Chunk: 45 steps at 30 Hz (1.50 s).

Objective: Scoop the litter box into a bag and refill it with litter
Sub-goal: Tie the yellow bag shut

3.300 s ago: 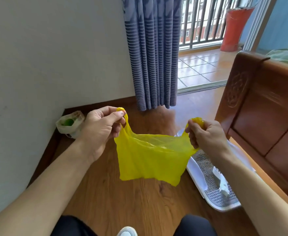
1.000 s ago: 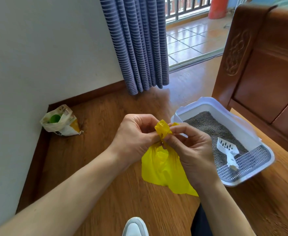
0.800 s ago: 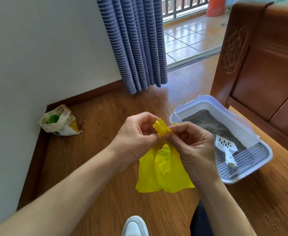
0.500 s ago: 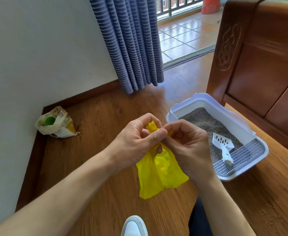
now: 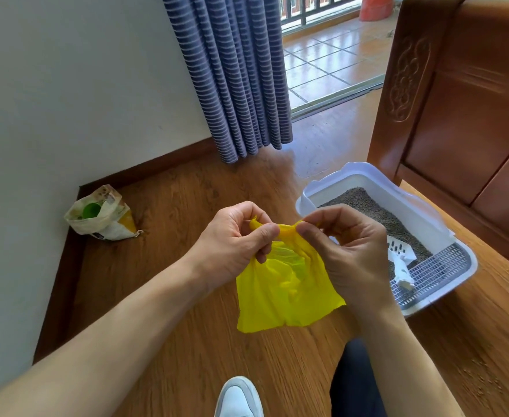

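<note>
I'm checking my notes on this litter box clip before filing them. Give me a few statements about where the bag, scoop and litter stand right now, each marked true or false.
1. Both hands pinch the top of the yellow bag. True: the left hand and the right hand grip it.
2. The scoop is in the right hand. False: it lies in the litter box.
3. The litter box holds grey litter. True.
4. The litter sack stands inside the litter box. False: it sits on the floor by the wall.
5. The yellow bag rests on the floor. False: it hangs from the hands.
</note>
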Each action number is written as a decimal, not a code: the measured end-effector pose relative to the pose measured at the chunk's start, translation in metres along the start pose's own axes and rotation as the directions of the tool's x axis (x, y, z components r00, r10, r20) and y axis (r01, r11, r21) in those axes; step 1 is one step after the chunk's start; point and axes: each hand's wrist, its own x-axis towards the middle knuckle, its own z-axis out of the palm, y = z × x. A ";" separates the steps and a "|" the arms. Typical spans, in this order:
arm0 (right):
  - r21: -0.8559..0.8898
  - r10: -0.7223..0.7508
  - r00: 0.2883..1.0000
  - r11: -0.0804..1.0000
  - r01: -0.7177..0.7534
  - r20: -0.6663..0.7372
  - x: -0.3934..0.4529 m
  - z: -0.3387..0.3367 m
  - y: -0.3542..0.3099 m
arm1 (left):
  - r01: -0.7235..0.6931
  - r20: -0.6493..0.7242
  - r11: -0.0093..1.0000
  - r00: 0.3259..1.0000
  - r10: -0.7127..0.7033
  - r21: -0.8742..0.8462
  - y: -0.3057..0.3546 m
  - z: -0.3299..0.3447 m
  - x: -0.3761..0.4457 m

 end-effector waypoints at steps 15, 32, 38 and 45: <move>0.166 0.208 0.943 0.952 -0.256 0.260 -0.010 0.009 -0.014 | 0.056 -0.327 0.989 0.945 -0.008 0.136 -0.006 -0.008 0.005; -0.349 0.267 0.930 0.922 -0.170 0.253 -0.015 0.002 0.003 | -0.191 -0.086 0.872 0.963 0.255 0.451 0.010 0.007 -0.010; -0.594 0.098 0.983 0.804 0.015 0.157 -0.015 0.000 0.007 | -0.246 -0.026 0.856 0.957 0.289 0.455 0.005 0.012 -0.008; -0.379 0.184 0.966 0.920 -0.104 0.182 -0.012 0.000 0.016 | -0.232 -0.003 0.861 0.965 0.261 0.454 0.003 0.011 -0.002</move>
